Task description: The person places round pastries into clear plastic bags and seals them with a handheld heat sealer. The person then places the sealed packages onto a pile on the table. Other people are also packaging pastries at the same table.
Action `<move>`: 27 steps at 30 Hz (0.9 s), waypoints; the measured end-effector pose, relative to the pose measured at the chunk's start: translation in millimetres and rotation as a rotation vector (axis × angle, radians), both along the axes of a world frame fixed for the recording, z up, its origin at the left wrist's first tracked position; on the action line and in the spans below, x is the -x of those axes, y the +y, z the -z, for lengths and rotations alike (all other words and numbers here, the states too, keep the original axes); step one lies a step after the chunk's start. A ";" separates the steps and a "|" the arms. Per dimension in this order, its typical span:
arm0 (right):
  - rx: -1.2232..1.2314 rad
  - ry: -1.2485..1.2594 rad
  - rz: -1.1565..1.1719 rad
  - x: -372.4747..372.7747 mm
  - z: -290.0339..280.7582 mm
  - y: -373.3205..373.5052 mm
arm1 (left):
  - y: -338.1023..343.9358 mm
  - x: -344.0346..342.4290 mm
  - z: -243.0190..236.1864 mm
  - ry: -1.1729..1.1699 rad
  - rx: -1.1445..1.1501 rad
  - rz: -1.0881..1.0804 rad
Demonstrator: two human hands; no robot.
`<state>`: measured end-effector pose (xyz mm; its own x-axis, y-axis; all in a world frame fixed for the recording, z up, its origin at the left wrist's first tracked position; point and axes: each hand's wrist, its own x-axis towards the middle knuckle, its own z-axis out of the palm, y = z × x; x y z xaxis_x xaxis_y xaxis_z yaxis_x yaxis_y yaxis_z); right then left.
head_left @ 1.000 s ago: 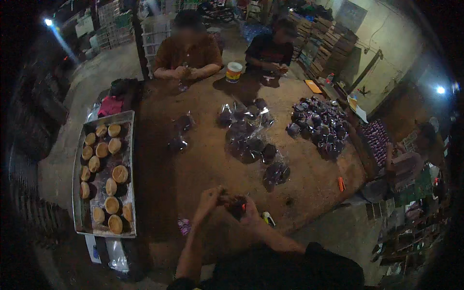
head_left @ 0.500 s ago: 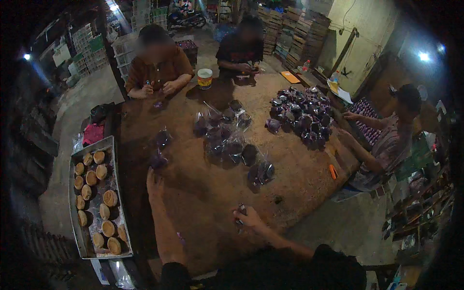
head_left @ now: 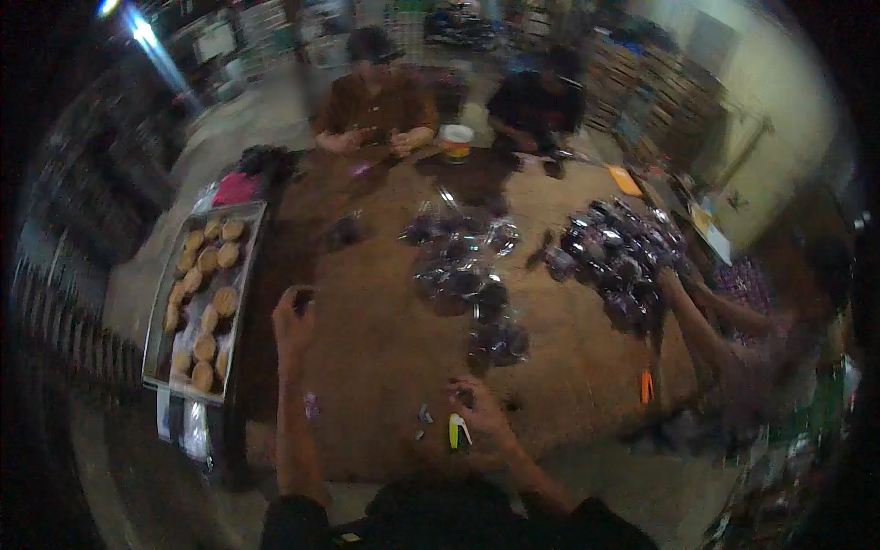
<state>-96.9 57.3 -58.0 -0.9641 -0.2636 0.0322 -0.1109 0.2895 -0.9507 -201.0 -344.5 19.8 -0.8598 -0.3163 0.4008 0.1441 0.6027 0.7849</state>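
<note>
My left hand (head_left: 292,321) is raised over the left part of the wooden table (head_left: 367,394), its fingers bent and smeared by motion. Whether it holds anything does not show. Near the front edge, my right hand (head_left: 486,417) has its fingers curled in around a small dark thing too blurred to name. Just beside it is a small yellow-green and white tool (head_left: 456,431), stapler-like in shape. Several small grey pieces (head_left: 424,415) lie left of it. Farther off lie dark packs in clear plastic (head_left: 463,261), with a dark purple pack (head_left: 344,231) apart at the left.
A metal tray (head_left: 154,353) of round brown pastries (head_left: 225,301) stands at the left edge. A big pile of wrapped packs (head_left: 623,252) is at the right, where a co-worker's arms (head_left: 701,316) reach in. Two people sit opposite, near a white tub (head_left: 456,142). An orange cutter (head_left: 647,387) lies nearby.
My left hand has drawn back from the purple pack, its fingers now bent. The yellow-green tool and grey pieces have come into sight by my right hand. The whole view has shifted.
</note>
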 end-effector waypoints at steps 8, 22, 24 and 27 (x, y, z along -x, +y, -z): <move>0.124 -0.136 -0.454 1.9 -58.5 -1.0 | 176.9 -160.7 -60.9 -0.324 -0.637 0.419; 0.317 -0.102 -0.115 -55.6 -104.7 38.3 | 288.7 -218.3 -23.6 -0.304 -0.828 -0.013; 0.240 0.067 -0.082 -59.8 -101.4 38.5 | 297.1 -222.6 -32.5 -0.107 -1.010 0.231; 0.513 -0.089 0.016 -60.2 -93.1 35.5 | 298.4 -220.9 -39.3 -0.090 -0.914 0.322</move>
